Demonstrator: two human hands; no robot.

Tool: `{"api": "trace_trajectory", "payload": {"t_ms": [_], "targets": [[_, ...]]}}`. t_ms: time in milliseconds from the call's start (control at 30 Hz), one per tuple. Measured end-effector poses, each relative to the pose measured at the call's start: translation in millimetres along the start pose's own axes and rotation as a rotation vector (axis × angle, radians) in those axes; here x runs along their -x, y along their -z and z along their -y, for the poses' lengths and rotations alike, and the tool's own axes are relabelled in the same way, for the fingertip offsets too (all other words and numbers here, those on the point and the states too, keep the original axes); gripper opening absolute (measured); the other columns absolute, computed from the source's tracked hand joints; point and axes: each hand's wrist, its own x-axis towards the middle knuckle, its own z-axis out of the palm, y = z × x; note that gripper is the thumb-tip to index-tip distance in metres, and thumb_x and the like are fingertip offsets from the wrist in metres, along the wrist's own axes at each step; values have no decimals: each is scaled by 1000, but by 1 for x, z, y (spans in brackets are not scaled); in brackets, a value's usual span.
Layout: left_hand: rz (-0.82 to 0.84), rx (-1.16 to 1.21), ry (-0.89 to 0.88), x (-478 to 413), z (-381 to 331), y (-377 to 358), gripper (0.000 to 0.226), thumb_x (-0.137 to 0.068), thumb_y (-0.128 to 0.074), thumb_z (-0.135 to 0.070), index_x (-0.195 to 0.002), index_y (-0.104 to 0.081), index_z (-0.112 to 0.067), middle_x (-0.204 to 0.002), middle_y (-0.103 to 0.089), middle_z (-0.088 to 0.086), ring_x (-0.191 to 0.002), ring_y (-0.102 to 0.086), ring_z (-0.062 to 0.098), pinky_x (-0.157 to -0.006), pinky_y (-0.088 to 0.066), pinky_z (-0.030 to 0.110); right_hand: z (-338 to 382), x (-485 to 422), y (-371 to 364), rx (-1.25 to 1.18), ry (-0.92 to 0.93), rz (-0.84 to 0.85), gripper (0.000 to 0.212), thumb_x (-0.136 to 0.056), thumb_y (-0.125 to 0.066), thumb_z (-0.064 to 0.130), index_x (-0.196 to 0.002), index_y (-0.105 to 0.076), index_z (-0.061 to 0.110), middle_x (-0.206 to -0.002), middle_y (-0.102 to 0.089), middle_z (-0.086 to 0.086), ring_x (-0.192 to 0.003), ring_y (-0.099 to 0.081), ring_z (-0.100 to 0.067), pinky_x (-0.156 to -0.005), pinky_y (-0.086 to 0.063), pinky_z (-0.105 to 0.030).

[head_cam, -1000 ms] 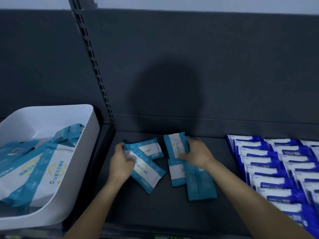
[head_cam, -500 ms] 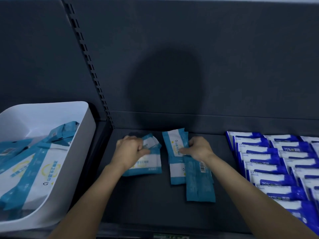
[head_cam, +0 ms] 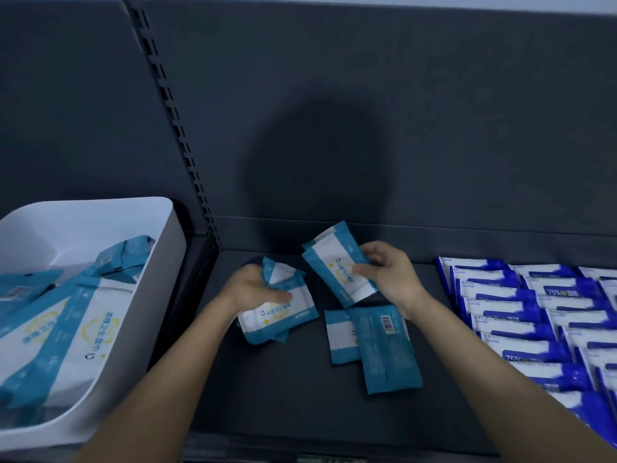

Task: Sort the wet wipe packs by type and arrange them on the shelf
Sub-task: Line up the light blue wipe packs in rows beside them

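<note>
Wet wipe packs in dark blue [head_cam: 521,315] look finished: they lie in neat overlapping rows far to the right of the slotted upright [head_cam: 173,118], filling that end of the shelf [head_cam: 283,396]. The teal kind is the work that remains. The white bin [head_cam: 170,262], just left of the upright, holds a loose heap of teal packs [head_cam: 66,329], so I judge that a good share is not yet shelved. Right of the upright, nearer to it than the blue rows, only a few teal packs are out. Two lie flat and overlapping, the barcode-side pack [head_cam: 387,349] partly over a face-up pack [head_cam: 340,339], squared to nothing. Your left hand [head_cam: 248,292], closest to the upright, has its fingers curled round a small teal bundle [head_cam: 280,315]; whether that bundle rests on the deck I cannot tell. Your right hand [head_cam: 390,279] pinches one tilted teal pack [head_cam: 337,265], thumb on its printed face, fingers behind. No teal row exists yet. You would need to start one, then empty the bin.
</note>
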Motion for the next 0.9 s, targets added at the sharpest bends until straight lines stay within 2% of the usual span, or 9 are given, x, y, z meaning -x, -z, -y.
{"api": "trace_trajectory", "payload": {"t_ms": [100,200,267,333,433,533,633,767,900], "targets": [[-185,101,-56,6,4,-4,23,-78,-78,-24,-96,-64,-20,-93,-71,-2,-84,-67,15,-74,-56,33,12,4,2,26,90,90,23,-86,-65,-2,-100,-66,15,-97,-70,1,-86,-66,-10,-73,-53,-17],[-372,196,-61,10,2,-2,25,-85,-71,-26,-102,-56,-16,-96,-67,1,-84,-66,17,-71,-55,36,26,7,3,282,178,284,24,-86,-64,-1,-98,-69,19,-94,-67,11,-84,-61,3,-75,-47,-12],[-355,269,-93,16,-3,0,20,-88,-67,-25,-102,-56,-16,-98,-68,4,-88,-67,22,-78,-55,42,28,8,-4,585,259,418,24,-87,-65,4,-101,-71,22,-99,-64,12,-92,-55,1,-82,-40,-16],[-182,427,-177,23,-9,-4,21,-91,-64,-26,-107,-58,-14,-103,-70,10,-93,-68,26,-81,-55,44,24,9,-18,777,357,425,23,-85,-68,9,-105,-70,20,-106,-58,7,-100,-47,-8,-88,-34,-16],[-16,365,-232,33,-21,-14,24,-84,-73,-26,-103,-60,-19,-99,-71,4,-87,-69,12,-74,-58,28,18,17,-37,642,353,265,33,-77,-76,12,-105,-60,19,-108,-46,6,-98,-47,-8,-84,-36,-14],[37,150,-244,31,-20,-27,44,-64,-85,-24,-102,-63,-21,-97,-71,-1,-88,-68,10,-80,-58,35,12,24,-46,552,252,86,63,-75,-79,19,-128,-45,19,-124,-34,5,-112,-41,-6,-92,-34,-13],[-65,355,-189,34,-10,-34,41,-67,-85,-9,-100,-63,-19,-98,-71,1,-89,-69,11,-77,-59,32,4,27,-41,538,67,-13,79,-77,-78,36,-140,-35,14,-132,-35,-1,-118,-44,-13,-93,-37,-18],[-169,678,-187,37,-6,-35,51,-69,-84,-7,-113,-60,-14,-105,-72,4,-94,-70,16,-73,-58,30,-3,26,-39,374,-63,45,34,-81,-74,38,-100,-58,15,-97,-64,3,-82,-60,-4,-67,-50,-16],[-71,830,-191,43,-13,-38,48,-76,-74,-23,-119,-55,-16,-111,-70,6,-99,-69,21,-78,-57,34,3,27,-47,-105,-153,87,6,-87,-67,8,-93,-66,7,-93,-70,-8,-83,-68,-16,-73,-59,-29]]}}
